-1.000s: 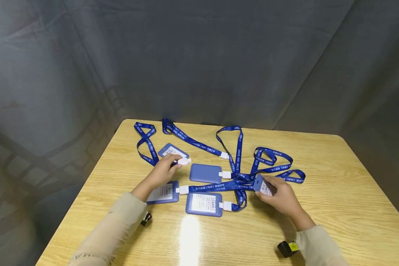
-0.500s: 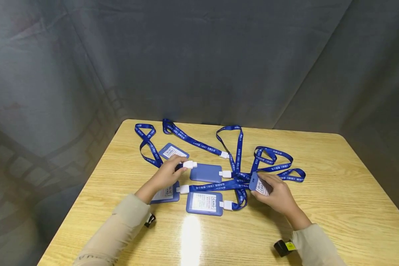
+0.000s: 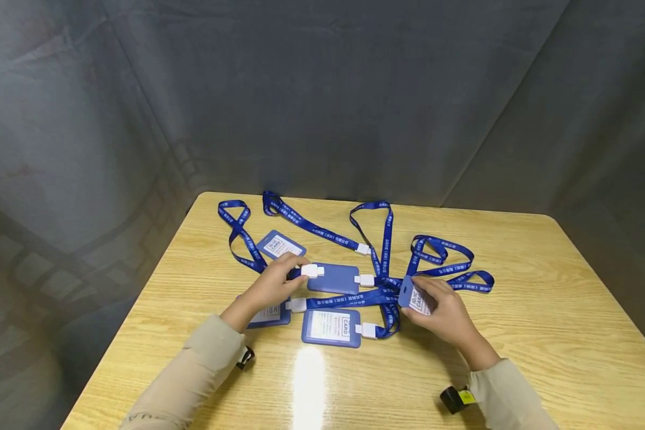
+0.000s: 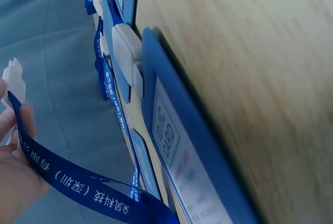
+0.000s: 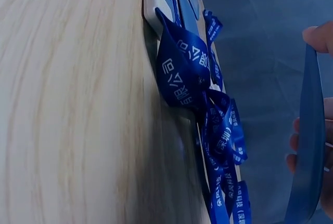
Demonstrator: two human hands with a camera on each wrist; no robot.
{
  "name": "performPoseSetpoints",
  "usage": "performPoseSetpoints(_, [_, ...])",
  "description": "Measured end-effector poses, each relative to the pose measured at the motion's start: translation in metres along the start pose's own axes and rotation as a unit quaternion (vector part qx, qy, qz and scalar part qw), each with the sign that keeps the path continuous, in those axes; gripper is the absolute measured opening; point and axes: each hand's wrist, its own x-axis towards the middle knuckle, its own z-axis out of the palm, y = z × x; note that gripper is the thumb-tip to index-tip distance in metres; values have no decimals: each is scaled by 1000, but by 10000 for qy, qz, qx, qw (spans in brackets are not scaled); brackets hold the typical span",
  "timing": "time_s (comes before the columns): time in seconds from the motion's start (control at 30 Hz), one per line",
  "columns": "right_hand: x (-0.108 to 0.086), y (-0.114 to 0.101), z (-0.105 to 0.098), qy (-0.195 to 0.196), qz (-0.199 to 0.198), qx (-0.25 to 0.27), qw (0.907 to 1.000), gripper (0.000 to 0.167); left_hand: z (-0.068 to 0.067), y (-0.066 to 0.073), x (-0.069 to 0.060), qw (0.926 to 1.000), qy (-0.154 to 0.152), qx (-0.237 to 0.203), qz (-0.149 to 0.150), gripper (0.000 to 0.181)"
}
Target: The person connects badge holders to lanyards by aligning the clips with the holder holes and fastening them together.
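Observation:
In the head view my left hand [image 3: 273, 288] pinches the white plastic clip [image 3: 310, 271] of a blue lanyard, above a face-down blue card holder. Its printed strap [image 4: 83, 187] trails down from the fingers in the left wrist view. My right hand [image 3: 447, 313] holds a loose blue ID card holder [image 3: 420, 298] by its edges, tilted, slotted end toward the left. In the right wrist view that card holder [image 5: 307, 141] shows nearly edge-on, raised off the table. The clip and the held card holder are apart.
Clipped card holders lie on the wooden table [image 3: 365, 382], including a face-up one [image 3: 330, 327] and a face-down one [image 3: 333, 279]. Another card holder [image 3: 280, 245] lies behind my left hand. Several lanyard straps [image 3: 387, 239] overlap at the middle. A grey curtain [image 3: 322, 107] stands behind.
My left hand has carried the clip right and slightly toward me, over the face-down card holder. My right hand has moved a little left, turning its card holder's printed side more into view.

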Motion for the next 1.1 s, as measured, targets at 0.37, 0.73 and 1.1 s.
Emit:
performPoseSetpoints(0.37, [3, -5, 3, 106, -362, 105, 9992, 60, 4, 5, -2, 9997, -210, -143, -27, 33])
performPoseSetpoints(0.73, [3, -7, 7, 104, -468, 130, 9988, 62, 9, 6, -3, 9993, -233, -75, 266, 31])
performPoseSetpoints(1.1, [2, -15, 8, 14, -349, 207, 9992, 64, 13, 6, -4, 9987, -278, -214, 360, 31])
